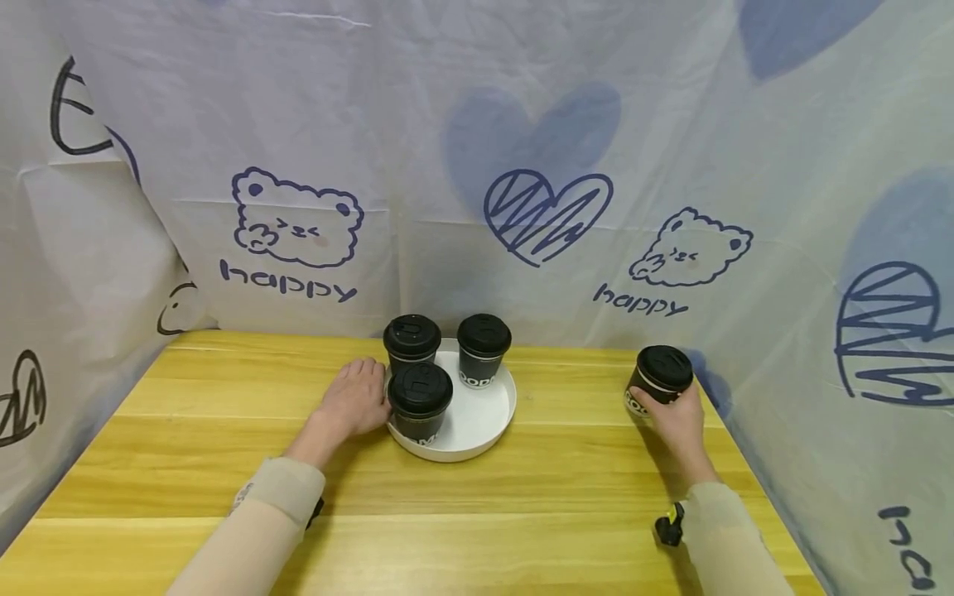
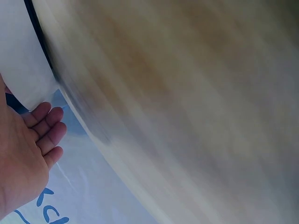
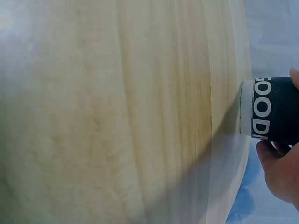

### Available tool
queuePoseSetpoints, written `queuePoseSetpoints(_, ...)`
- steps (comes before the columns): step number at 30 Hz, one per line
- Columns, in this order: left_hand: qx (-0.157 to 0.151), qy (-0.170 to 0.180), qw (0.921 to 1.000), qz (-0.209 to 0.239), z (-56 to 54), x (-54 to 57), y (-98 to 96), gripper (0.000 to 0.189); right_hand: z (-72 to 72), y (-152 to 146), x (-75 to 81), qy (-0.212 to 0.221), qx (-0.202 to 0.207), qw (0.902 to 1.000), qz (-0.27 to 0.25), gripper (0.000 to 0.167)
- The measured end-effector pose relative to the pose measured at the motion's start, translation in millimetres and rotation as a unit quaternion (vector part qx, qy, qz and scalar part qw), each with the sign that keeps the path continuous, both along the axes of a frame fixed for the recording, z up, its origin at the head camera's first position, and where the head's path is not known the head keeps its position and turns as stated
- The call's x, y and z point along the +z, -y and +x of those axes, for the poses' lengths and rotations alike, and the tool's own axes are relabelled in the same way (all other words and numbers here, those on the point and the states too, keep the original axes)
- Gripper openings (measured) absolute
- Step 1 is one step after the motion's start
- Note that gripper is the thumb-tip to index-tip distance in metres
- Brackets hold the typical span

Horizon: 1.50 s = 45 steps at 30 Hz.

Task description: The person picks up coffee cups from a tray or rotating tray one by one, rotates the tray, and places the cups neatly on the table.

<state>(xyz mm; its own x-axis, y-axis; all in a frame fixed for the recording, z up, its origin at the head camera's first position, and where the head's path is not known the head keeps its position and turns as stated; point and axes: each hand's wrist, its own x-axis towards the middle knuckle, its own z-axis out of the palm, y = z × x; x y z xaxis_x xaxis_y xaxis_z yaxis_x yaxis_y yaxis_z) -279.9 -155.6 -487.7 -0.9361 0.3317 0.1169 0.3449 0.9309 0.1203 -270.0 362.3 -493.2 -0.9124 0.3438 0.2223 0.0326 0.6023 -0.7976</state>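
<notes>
A round white tray (image 1: 480,422) carries three black lidded cups: a back left cup (image 1: 412,338), a back right cup (image 1: 484,343) and a front cup (image 1: 421,397). My left hand (image 1: 356,397) is at the tray's left rim, its fingers loosely bent outside the wall and the thumb mostly hidden at the rim. In the left wrist view, the fingertips (image 2: 56,133) show beside the white wall. Far to the right, my right hand (image 1: 681,422) grips another black lidded cup (image 1: 656,377), upright, with white lettering. In the right wrist view, this cup (image 3: 280,109) shows its pale base band.
The yellow wood-grain table (image 1: 522,513) runs back to a pale hanging cloth (image 1: 417,124) printed with hearts and bears. More cloth encloses the left and right sides. Bare wood lies between the tray and the right-hand cup.
</notes>
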Motion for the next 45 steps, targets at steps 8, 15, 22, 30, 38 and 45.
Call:
queuePoseSetpoints(8,-0.001,-0.008,1.0,0.001,-0.1,-0.3,-0.9,0.049,0.5,-0.8,-2.5,-0.029,-0.008,0.9995,-0.01,0.096)
queuePoseSetpoints(15,-0.001,-0.005,1.0,0.002,-0.6,0.1,-1.0,0.05,4.9,2.6,10.0,-0.006,-0.045,0.9987,-0.024,0.117)
queuePoseSetpoints(22,0.0,-0.002,1.0,0.005,-1.5,-0.1,0.0,0.049,6.4,8.9,29.1,-0.023,-0.043,0.9984,-0.028,0.116)
queuePoseSetpoints(30,0.0,0.0,1.0,0.003,-2.4,-1.7,0.9,0.052,7.0,17.3,47.4,-0.04,-0.024,0.9986,0.025,0.113)
queuePoseSetpoints(38,-0.001,0.001,1.0,0.003,-2.9,-3.2,0.6,0.053,4.9,40.2,59.5,-0.099,0.027,0.9911,0.084,0.103)
queuePoseSetpoints(45,0.001,0.004,1.0,0.005,-1.9,-1.7,-0.4,0.052,4.6,67.2,63.0,-0.107,0.079,0.985,0.111,0.096)
